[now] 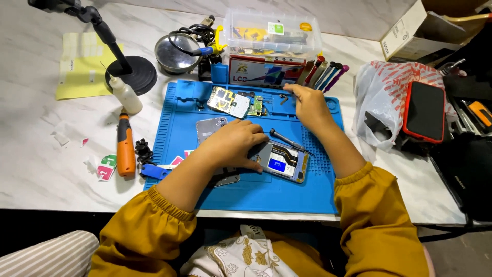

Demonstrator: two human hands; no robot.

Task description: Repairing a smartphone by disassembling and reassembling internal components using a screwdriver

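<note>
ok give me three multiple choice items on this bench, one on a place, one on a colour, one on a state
1. Where does the orange-handled tool lie?
A. on the white tabletop, left of the blue mat
B. on the mat
C. inside the clear box

2. What colour is the case of the phone on the plastic bag?
A. green
B. red
C. yellow

3. What state is the phone under the left hand in?
A. opened, insides showing
B. sealed in a package
C. closed with its screen lit

Answers: 1 A, it lies on marble clear of the mat's edge. 2 B, a red rim frames the dark screen. 3 A, its internal parts and cable are exposed.
</note>
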